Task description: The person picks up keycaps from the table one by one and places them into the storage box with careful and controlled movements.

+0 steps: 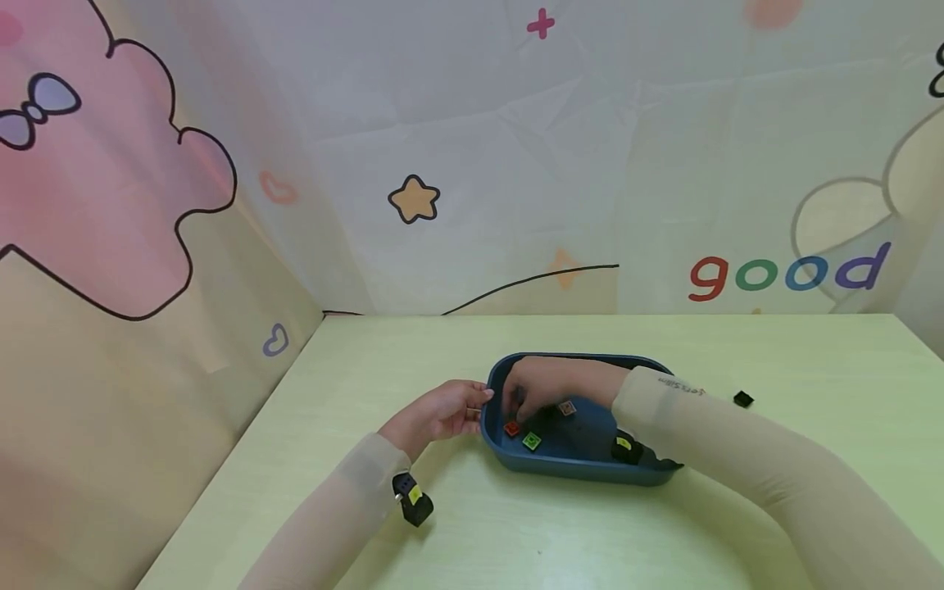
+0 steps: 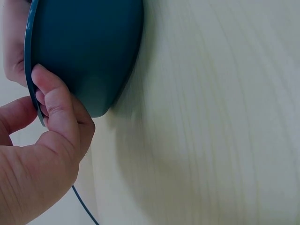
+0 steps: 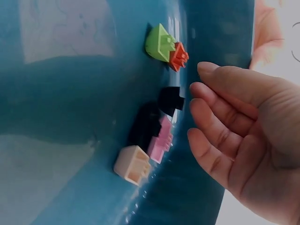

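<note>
My left hand (image 1: 446, 412) grips the rim of a dark blue tub (image 1: 560, 470) at its left end. In the left wrist view its thumb and fingers pinch the rim from both sides. My right hand (image 1: 542, 383) reaches into the tub, fingers slightly bent, with nothing visible between them. Just beyond its fingertips in the right wrist view lie small hollow plastic pieces: a green one (image 3: 159, 43), a red one (image 3: 178, 57), black ones (image 3: 171, 100), a pink one (image 3: 161, 140) and a beige one (image 3: 132, 164). The green and red pieces touch or overlap in that view.
A small black piece (image 1: 743, 399) lies on the pale table (image 1: 383, 352), right of the tub. Dark camera units hang from the left wrist (image 1: 414, 500) and right wrist (image 1: 625, 447). A printed cloth (image 1: 501, 188) stands behind the table.
</note>
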`<state>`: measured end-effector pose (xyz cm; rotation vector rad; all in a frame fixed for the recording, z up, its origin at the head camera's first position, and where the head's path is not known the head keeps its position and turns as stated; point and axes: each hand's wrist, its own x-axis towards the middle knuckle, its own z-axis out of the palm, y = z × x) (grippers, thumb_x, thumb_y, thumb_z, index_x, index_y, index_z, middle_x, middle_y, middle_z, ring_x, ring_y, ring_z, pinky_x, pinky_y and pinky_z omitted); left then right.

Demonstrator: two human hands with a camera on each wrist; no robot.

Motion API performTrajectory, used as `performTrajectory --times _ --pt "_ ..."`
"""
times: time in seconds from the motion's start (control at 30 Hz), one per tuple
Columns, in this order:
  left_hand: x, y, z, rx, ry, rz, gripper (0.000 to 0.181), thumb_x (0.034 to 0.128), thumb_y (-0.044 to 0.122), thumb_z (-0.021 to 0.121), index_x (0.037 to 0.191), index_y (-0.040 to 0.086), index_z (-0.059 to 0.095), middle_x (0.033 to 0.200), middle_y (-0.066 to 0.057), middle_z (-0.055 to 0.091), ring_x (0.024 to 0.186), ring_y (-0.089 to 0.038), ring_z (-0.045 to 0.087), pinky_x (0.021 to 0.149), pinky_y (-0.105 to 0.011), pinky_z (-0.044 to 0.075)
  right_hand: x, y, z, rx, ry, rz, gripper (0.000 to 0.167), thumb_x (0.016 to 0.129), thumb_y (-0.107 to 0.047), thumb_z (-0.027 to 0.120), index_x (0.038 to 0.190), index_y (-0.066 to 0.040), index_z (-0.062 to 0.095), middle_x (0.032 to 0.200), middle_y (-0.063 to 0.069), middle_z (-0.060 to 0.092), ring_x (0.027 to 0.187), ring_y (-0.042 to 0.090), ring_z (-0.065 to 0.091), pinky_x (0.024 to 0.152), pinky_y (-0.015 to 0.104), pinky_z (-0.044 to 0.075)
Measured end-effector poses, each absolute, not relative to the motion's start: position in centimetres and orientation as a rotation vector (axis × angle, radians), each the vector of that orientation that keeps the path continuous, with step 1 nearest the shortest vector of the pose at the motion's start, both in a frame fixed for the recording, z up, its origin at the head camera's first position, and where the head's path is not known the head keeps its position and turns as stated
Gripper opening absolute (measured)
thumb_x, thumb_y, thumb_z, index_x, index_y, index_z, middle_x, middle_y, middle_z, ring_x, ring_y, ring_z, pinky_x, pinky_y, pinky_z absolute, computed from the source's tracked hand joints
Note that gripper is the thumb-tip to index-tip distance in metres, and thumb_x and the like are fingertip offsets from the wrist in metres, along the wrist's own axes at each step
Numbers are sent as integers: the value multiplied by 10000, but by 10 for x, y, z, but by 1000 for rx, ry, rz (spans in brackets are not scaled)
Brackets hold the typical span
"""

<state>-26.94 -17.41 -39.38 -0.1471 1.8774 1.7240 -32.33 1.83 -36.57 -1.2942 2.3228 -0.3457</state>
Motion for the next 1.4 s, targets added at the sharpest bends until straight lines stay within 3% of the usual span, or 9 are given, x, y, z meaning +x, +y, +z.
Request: performTrajectory --times 0.37,0.6,0.9,1.13,1.4 --pt "-271 -172 -394 -184 1886 1719 122 1086 132 445 1040 74 542 780 12 543 677 -103 529 574 -167 509 -326 37 -356 -1275 2403 -357 201 924 -123 733 1107 -50 766 1081 68 768 936 109 673 873 285 577" --pt "-270 -170 -394 -223 1907 1701 116 1086 131 454 1067 61 544 800 -2 542 688 -120 522 576 -165 509 -324 58 -342 -1247 2461 -391 199 940 -157 720 1097 -42 762 1021 63 759 850 91 634 791 258 561" --pt "-270 -169 -393 -227 1926 1706 109 1084 124 457 1120 44 522 808 -8 535 686 -124 514 569 -173 498 -314 92 -314 -1213 2589 -464 193 959 -148 696 1101 -32 757 1013 68 764 857 130 638 789 300 571" --pt "-271 -167 -391 -206 1959 1695 100 1082 113 457 1107 37 518 806 -11 536 683 -127 510 577 -182 494 -297 135 -295 -1119 2689 -522 205 962 -193 699 1105 -58 756 978 13 758 875 126 641 756 294 547" --pt "-271 -168 -394 -205 1966 1686 113 1083 111 457 1080 33 538 789 -14 548 685 -129 512 582 -176 496 -284 196 -302 -902 2824 -596 282 951 -175 718 1196 -36 715 1001 20 750 895 154 677 711 281 559"
